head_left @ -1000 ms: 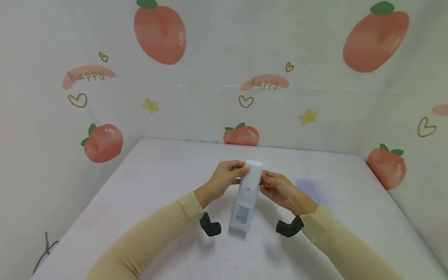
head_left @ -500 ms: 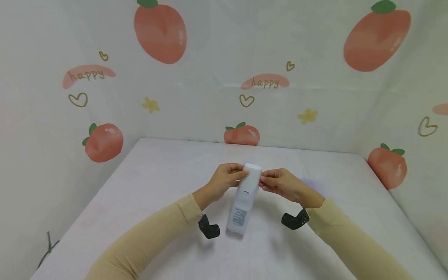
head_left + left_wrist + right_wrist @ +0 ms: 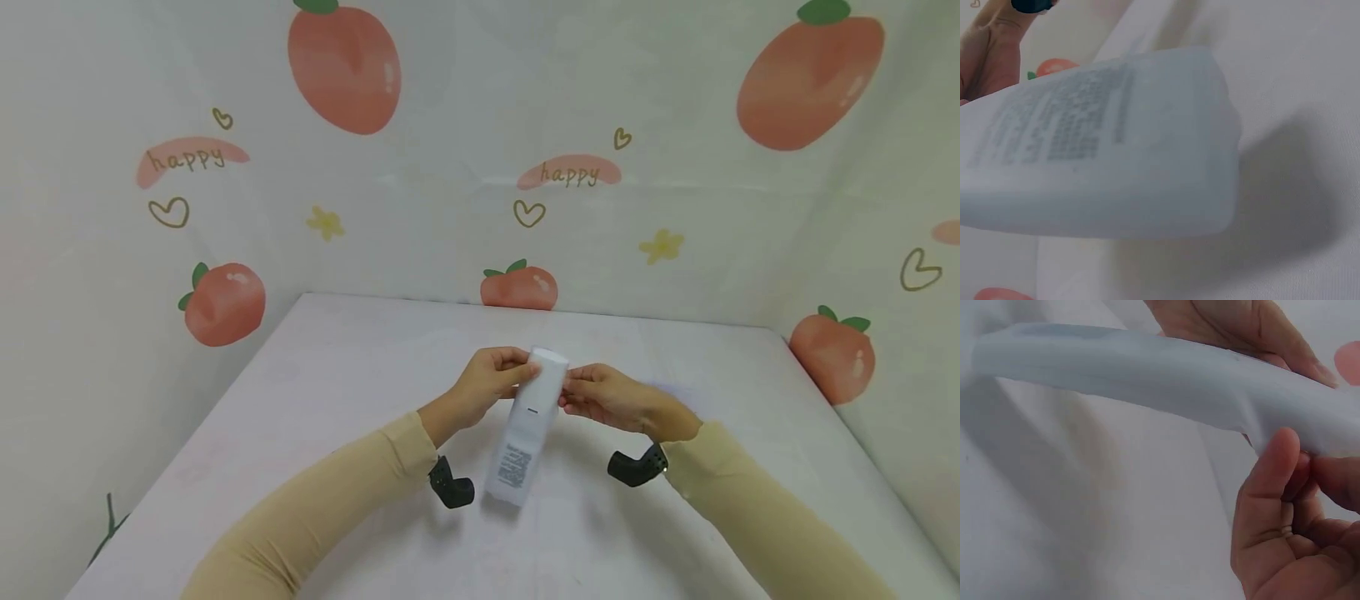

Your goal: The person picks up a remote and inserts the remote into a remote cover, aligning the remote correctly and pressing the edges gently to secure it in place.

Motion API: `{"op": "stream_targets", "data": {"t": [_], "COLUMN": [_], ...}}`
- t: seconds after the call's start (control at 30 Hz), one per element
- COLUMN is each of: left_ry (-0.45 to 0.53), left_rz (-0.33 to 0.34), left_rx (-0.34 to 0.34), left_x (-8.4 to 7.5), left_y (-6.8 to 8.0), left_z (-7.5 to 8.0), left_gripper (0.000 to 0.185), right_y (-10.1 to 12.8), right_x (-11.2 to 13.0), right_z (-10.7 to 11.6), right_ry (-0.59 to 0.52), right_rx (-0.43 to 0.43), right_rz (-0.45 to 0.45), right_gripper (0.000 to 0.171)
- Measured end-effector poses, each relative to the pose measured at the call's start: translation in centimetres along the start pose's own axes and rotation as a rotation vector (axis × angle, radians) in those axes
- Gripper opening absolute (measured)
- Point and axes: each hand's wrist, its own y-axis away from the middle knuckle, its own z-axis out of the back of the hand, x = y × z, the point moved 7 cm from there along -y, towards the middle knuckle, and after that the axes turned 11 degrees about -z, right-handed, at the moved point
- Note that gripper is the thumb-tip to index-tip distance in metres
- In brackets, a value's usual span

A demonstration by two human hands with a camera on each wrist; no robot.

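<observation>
Both hands pinch the cap end of a white tube. Head view: left hand (image 3: 486, 385) and right hand (image 3: 606, 398) meet at the top of the tube (image 3: 527, 437), fingers curled onto the cap from either side. Tube slants with its crimped bottom end toward the near edge of the table (image 3: 315, 392), roughly midway between left and right edges; whether that end rests on the surface or hangs just above, cannot tell. Printed text block on the lower body.

Left wrist view: flat lower end of the tube (image 3: 1122, 150) fills the frame, blurred print visible, shadow on the table beneath. Grip itself not in shot.

Right wrist view: thumb and fingers (image 3: 1272, 481) close on the tube (image 3: 1147, 375) near its narrow neck; left hand behind, touching it.

Judgement: looks light; soft plastic walls likely to dent under pressure. Smooth skin, possibly slippery. Firmest hold probably the stiff cap and shoulder.
</observation>
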Motion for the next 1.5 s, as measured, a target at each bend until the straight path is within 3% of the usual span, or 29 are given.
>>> {"op": "stream_targets", "data": {"t": [0.27, 0.63, 0.8, 0.93, 1.07, 1.27, 1.5], "left_ry": [0.024, 0.057, 0.061, 0.046, 0.048, 0.033, -0.007], "left_rz": [0.025, 0.014, 0.003, 0.016, 0.023, 0.044, 0.085], "left_rx": [-0.026, -0.065, -0.070, -0.053, -0.033, -0.007, -0.030], "left_x": [0.8, 1.8, 1.4, 1.5, 1.6, 1.9, 1.9], "left_y": [0.1, -0.1, -0.4, -0.3, -0.2, 0.0, 0.1], "left_z": [0.6, 1.2, 1.1, 1.1, 1.0, 0.8, 1.0], "left_gripper": [0.029, 0.030, 0.029, 0.027, 0.026, 0.026, 0.026], "right_y": [-0.6, -1.3, -1.6, -1.3, -0.8, -0.7, -1.0], "right_x": [0.1, 0.5, 0.7, 0.9, 1.3, 1.4, 1.3], "right_z": [-0.5, -0.7, -0.3, -0.2, -0.1, 0.1, 0.3], "right_ry": [0.098, 0.132, -0.017, -0.133, -0.198, -0.250, -0.227], "right_rx": [-0.102, -0.228, -0.255, -0.234, -0.231, -0.213, -0.231], "right_rz": [0.074, 0.121, 0.077, -0.018, -0.072, -0.074, -0.031], "right_gripper": [0.019, 0.019, 0.024, 0.033, 0.027, 0.022, 0.039]}}
